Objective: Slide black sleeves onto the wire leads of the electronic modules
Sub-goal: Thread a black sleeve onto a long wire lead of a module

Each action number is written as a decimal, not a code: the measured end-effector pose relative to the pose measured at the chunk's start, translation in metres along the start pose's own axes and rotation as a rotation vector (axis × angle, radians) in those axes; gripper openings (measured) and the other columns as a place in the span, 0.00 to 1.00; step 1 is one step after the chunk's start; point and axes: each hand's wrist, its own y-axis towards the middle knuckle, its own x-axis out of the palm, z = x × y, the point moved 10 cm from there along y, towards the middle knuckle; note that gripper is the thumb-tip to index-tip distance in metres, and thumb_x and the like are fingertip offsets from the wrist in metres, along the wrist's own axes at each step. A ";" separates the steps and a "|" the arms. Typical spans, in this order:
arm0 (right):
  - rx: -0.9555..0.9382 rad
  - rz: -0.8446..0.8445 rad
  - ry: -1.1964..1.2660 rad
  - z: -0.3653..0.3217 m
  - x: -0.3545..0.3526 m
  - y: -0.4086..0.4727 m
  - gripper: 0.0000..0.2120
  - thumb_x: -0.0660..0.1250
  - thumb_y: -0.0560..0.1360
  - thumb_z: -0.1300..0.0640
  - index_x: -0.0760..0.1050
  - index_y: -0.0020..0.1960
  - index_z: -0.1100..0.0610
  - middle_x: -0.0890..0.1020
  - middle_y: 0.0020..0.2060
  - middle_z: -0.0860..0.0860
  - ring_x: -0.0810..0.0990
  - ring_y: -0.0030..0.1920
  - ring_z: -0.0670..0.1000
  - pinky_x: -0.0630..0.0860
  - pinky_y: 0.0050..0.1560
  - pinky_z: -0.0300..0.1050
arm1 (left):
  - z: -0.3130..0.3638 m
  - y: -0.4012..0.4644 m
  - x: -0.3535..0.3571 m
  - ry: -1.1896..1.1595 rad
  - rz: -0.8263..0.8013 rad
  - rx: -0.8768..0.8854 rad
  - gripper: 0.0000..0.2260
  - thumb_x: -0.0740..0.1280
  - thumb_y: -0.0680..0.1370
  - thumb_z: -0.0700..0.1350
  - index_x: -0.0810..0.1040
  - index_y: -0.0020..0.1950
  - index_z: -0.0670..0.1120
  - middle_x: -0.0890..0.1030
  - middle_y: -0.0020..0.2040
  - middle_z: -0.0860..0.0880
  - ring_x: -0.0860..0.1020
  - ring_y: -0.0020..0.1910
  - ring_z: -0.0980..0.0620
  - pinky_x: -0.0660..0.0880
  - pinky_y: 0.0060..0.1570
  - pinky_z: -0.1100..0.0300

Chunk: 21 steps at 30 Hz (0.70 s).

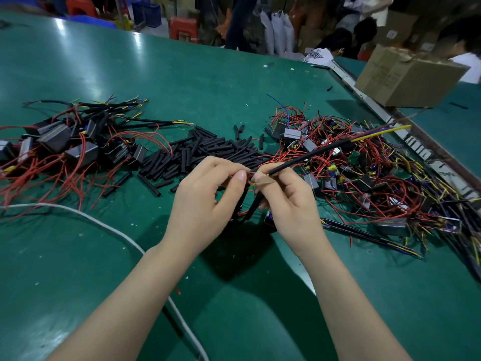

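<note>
table (182,74): green mat, smooth, my side glossy with lamp glare
sleeves (208,149): black tubing, matt, looks rubbery plastic
wires (338,157): red and yellow plastic insulation, slight sheen
modules (56,138): dark plastic cases, semi-gloss
box (406,76): brown cardboard, matt, creased
cable (104,225): white plastic jacket, smooth

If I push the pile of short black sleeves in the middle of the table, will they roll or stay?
The black sleeves look like short round tubes lying loose on the smooth green table, so some would probably roll or scatter. They look thin and hollow, so likely very light. A few strays already lie apart from the pile.
</note>
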 end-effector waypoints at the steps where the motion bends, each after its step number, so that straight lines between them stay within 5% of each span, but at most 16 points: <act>1: 0.000 -0.007 0.003 0.000 0.001 0.000 0.04 0.62 0.75 0.57 0.74 0.42 0.53 0.72 0.31 0.45 0.69 0.34 0.46 0.70 0.35 0.45 | 0.000 0.000 0.000 -0.007 -0.010 0.004 0.09 0.63 0.78 0.43 0.82 0.49 0.43 0.79 0.45 0.52 0.75 0.46 0.59 0.71 0.48 0.68; 7: -0.001 -0.041 0.019 -0.001 0.005 -0.001 0.04 0.61 0.75 0.57 0.73 0.42 0.53 0.73 0.29 0.41 0.70 0.31 0.41 0.70 0.32 0.32 | 0.005 0.002 0.003 -0.046 -0.072 0.062 0.07 0.64 0.78 0.41 0.81 0.46 0.41 0.78 0.44 0.51 0.74 0.45 0.59 0.69 0.48 0.71; 14: -0.022 -0.075 -0.007 -0.005 0.004 -0.001 0.04 0.62 0.75 0.56 0.73 0.42 0.52 0.73 0.28 0.40 0.69 0.32 0.41 0.69 0.34 0.36 | 0.002 0.002 0.013 -0.116 -0.187 0.033 0.08 0.62 0.79 0.45 0.77 0.46 0.42 0.73 0.42 0.56 0.70 0.41 0.64 0.65 0.43 0.73; 18: -0.020 -0.111 -0.069 -0.004 0.004 -0.002 0.05 0.63 0.75 0.54 0.74 0.41 0.49 0.73 0.29 0.42 0.69 0.33 0.45 0.68 0.36 0.49 | -0.005 -0.001 0.017 -0.206 -0.210 -0.066 0.07 0.61 0.79 0.49 0.74 0.45 0.48 0.74 0.40 0.52 0.72 0.39 0.56 0.68 0.38 0.71; 21: -0.024 -0.123 -0.105 -0.004 0.002 -0.001 0.06 0.63 0.75 0.54 0.74 0.39 0.47 0.72 0.31 0.43 0.68 0.33 0.45 0.68 0.36 0.47 | -0.007 -0.004 0.026 -0.254 -0.287 -0.134 0.08 0.59 0.79 0.51 0.73 0.45 0.48 0.74 0.39 0.53 0.72 0.39 0.55 0.69 0.40 0.67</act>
